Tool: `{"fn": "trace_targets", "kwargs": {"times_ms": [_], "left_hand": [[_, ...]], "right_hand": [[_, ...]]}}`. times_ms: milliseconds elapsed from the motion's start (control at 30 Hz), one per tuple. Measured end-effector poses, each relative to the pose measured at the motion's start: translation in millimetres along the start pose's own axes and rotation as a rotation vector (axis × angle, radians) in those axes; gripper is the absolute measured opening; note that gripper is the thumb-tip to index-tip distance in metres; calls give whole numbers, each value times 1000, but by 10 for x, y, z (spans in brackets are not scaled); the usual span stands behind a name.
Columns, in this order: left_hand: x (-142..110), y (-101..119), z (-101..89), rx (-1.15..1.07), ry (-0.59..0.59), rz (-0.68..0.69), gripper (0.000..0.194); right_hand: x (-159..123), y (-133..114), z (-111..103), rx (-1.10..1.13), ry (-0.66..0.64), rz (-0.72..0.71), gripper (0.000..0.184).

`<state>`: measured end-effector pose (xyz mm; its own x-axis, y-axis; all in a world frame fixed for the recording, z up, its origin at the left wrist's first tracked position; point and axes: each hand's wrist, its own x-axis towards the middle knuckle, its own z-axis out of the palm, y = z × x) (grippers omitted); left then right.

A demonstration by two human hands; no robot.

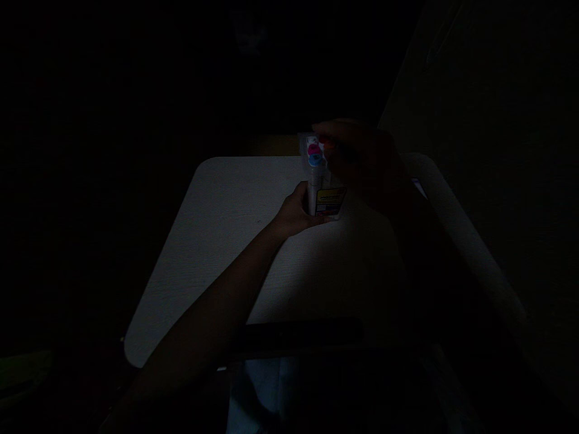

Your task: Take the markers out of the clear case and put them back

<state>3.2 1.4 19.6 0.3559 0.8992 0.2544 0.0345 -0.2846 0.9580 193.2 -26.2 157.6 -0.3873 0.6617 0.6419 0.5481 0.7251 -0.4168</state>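
Observation:
In very dim light, a clear plastic container [313, 193] with a yellow and black label [330, 198] stands upright on the pale tabletop. My left hand [296, 214] is closed around its lower part from the left. At its top is a clear flat piece, perhaps a lid, with pink and blue round shapes [315, 152]. My right hand [357, 154] reaches over the top from the right, fingers bent and pressed together against it. A reddish patch shows under those fingers; what they grip is too dark to make out.
The pale table [217, 217] has rounded corners and a dark slot along its near edge [303, 330]. A small light-coloured flat object [419, 187] lies at the right, partly behind my right arm. Blue cloth over my legs [257, 392] shows below the table.

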Motion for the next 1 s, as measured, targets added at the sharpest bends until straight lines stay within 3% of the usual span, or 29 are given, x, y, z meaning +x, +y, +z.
{"fn": "trace_targets", "kwargs": {"times_ms": [67, 233, 400, 533, 667, 833, 1000], "left_hand": [[-7, 65, -38, -79, -1, -58, 90], [-42, 131, -204, -296, 174, -50, 79], [-56, 153, -394, -497, 294, -78, 71], [-2, 172, -494, -548, 413, -67, 63], [35, 225, -510, -658, 632, -72, 53], [70, 205, -471, -683, 628, 10, 27], [125, 141, -432, -595, 744, 53, 30]], "right_hand": [[3, 45, -19, 17, 17, 8, 36], [11, 269, 22, 50, 101, 18, 37], [-47, 496, 332, 93, 250, 75, 43], [-159, 449, 636, 104, 377, 88, 49], [-269, 415, 909, 77, 495, 97, 53], [-447, 551, 1084, 143, 494, 187, 65], [-588, 612, 1118, 212, 492, 273, 75]]}}
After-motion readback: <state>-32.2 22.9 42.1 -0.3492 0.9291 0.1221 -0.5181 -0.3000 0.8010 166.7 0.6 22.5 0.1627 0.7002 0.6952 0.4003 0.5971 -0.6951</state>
